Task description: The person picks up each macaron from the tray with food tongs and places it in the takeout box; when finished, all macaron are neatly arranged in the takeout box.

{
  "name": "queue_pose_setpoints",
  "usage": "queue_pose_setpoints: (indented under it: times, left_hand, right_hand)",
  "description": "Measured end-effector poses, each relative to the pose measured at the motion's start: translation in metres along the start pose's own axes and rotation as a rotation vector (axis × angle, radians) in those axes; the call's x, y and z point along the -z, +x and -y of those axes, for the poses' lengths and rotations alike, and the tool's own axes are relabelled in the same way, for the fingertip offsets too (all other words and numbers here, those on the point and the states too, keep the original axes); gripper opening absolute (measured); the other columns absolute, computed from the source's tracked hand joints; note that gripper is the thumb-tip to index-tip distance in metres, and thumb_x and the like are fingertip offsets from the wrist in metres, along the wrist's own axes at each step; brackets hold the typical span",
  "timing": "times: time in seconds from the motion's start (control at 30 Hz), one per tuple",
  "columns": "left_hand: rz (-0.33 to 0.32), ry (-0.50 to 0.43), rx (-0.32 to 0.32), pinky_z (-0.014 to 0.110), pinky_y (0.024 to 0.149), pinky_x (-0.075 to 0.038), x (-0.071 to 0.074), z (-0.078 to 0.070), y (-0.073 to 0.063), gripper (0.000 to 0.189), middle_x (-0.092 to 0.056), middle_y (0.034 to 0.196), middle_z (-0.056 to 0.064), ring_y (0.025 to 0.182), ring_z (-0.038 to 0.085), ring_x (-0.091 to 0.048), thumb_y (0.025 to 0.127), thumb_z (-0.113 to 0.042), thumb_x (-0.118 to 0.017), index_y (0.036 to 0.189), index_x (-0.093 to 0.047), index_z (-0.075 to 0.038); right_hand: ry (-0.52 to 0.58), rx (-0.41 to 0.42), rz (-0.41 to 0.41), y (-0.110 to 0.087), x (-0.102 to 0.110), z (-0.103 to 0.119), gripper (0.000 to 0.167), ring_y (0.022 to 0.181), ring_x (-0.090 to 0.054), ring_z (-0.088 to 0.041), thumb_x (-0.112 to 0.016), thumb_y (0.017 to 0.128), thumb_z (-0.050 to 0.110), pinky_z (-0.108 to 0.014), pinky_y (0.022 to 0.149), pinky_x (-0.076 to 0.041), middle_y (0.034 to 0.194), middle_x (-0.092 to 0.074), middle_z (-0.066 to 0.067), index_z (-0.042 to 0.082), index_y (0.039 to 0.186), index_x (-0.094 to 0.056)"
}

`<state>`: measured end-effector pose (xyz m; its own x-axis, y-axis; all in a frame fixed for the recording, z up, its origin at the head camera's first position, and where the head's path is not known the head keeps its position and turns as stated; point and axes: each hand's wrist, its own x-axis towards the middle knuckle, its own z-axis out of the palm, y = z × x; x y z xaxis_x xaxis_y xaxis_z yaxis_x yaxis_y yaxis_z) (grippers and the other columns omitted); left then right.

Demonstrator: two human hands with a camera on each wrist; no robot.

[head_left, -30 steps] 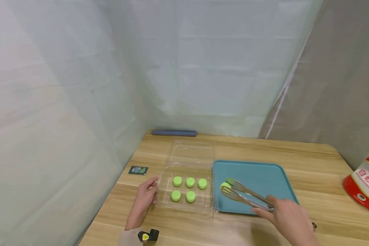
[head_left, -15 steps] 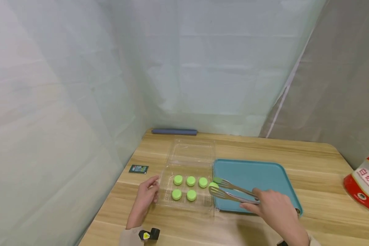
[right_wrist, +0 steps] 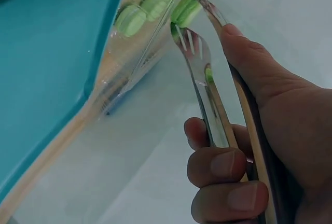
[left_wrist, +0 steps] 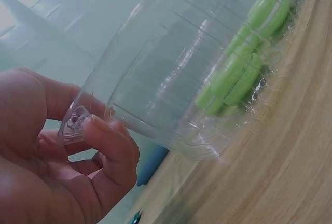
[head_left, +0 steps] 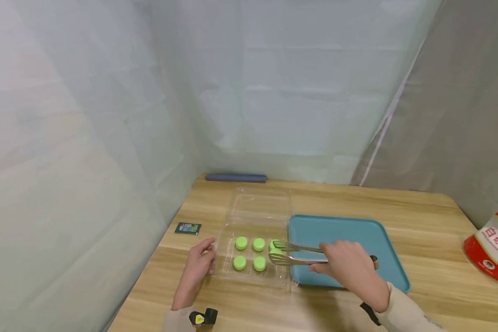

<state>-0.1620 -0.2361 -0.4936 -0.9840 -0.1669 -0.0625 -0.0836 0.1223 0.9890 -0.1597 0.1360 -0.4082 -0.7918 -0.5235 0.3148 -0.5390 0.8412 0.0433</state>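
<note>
A clear plastic clamshell box (head_left: 258, 205) lies with its lid folded back, several green macarons (head_left: 259, 263) in its base. My left hand (head_left: 198, 265) pinches the box's near-side corner tab between thumb and fingers, plain in the left wrist view. In my right hand (head_left: 348, 263) are metal tongs (head_left: 303, 261), fingers wrapped around both arms. The slotted tong tips grip one green macaron (right_wrist: 185, 10) over the right part of the box, close to the macaron at the back right, which they partly hide in the head view.
A blue tray (head_left: 336, 226) sits right of the box, under the right hand. Farther right stands a red and white bag (head_left: 491, 244) with a white cap. A small dark green packet (head_left: 188, 228) lies left, and a blue roll (head_left: 235, 178) along the back edge.
My right hand has carried the tongs and the macaron leftward from the tray to over the box. The left hand has kept its place at the box's edge.
</note>
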Motion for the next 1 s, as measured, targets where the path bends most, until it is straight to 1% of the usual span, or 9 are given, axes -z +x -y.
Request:
queue_pose_setpoints:
  times: [0.1,0.27,0.4,0.5,0.63,0.77,0.87,1.0]
  left_hand:
    - [0.000,0.008,-0.012,0.020,0.045,-0.039,0.000,-0.001,0.002,0.048,-0.051,0.099,0.016,0.055,0.009,-0.044,0.095,0.008,-0.047,0.143,-0.048,0.011]
    - [-0.015,0.012,-0.015,0.019,0.044,-0.038,0.001,-0.003,0.004,0.047,-0.051,0.097,0.016,0.053,0.009,-0.044,0.094,0.009,-0.048,0.141,-0.049,0.012]
    - [-0.012,0.017,-0.009,0.020,0.044,-0.038,0.000,-0.003,0.004,0.047,-0.052,0.096,0.014,0.053,0.009,-0.044,0.095,0.008,-0.049,0.142,-0.049,0.011]
    - [-0.011,0.018,-0.002,0.020,0.044,-0.038,0.000,-0.001,0.002,0.047,-0.052,0.095,0.013,0.053,0.009,-0.044,0.095,0.007,-0.049,0.142,-0.049,0.011]
    - [-0.015,0.009,0.000,0.020,0.044,-0.038,-0.001,0.001,0.000,0.047,-0.051,0.094,0.012,0.053,0.009,-0.044,0.095,0.008,-0.049,0.142,-0.048,0.012]
    - [-0.015,0.002,0.004,0.019,0.044,-0.038,-0.001,0.001,0.000,0.048,-0.050,0.093,0.010,0.053,0.008,-0.044,0.094,0.008,-0.048,0.142,-0.048,0.012]
    - [-0.016,0.003,0.006,0.019,0.044,-0.038,-0.001,0.001,0.001,0.048,-0.049,0.092,0.009,0.053,0.008,-0.044,0.094,0.008,-0.048,0.142,-0.048,0.012]
    - [-0.013,0.013,-0.001,0.019,0.044,-0.038,0.000,-0.001,0.000,0.048,-0.051,0.095,0.013,0.054,0.009,-0.044,0.094,0.008,-0.048,0.142,-0.049,0.011]
  right_hand:
    - [-0.010,0.036,0.007,0.008,-0.001,0.001,0.052,0.043,-0.018,-0.005,-0.081,0.074,0.057,-0.023,0.044,-0.010,0.050,-0.023,0.008,0.021,0.063,-0.045]
    - [-0.042,0.079,0.004,0.018,0.000,0.003,0.058,0.045,-0.013,-0.004,-0.081,0.074,0.057,-0.023,0.044,-0.010,0.053,-0.016,0.009,0.020,0.060,-0.037]
    - [-0.064,0.092,0.027,0.023,0.002,0.005,0.061,0.045,-0.012,-0.004,-0.083,0.072,0.055,-0.022,0.043,-0.011,0.053,-0.013,0.010,0.020,0.056,-0.036]
    - [-0.086,0.123,0.041,0.028,0.002,0.007,0.063,0.044,-0.013,-0.003,-0.085,0.069,0.056,-0.021,0.042,-0.012,0.053,-0.012,0.010,0.020,0.054,-0.034]
    - [-0.134,0.173,0.038,0.034,0.000,0.010,0.064,0.043,-0.016,-0.004,-0.085,0.067,0.058,-0.021,0.041,-0.016,0.051,-0.013,0.009,0.021,0.052,-0.035]
    - [-0.172,0.197,0.045,0.038,-0.003,0.014,0.062,0.043,-0.020,-0.005,-0.085,0.065,0.060,-0.022,0.040,-0.021,0.049,-0.018,0.008,0.020,0.052,-0.039]
    - [-0.184,0.203,0.043,0.040,-0.004,0.016,0.063,0.044,-0.020,-0.005,-0.086,0.064,0.060,-0.022,0.041,-0.019,0.050,-0.019,0.008,0.020,0.053,-0.039]
    - [-0.176,0.191,0.058,0.040,-0.003,0.019,0.061,0.044,-0.020,-0.005,-0.087,0.064,0.058,-0.022,0.043,-0.018,0.050,-0.021,0.007,0.019,0.053,-0.041]
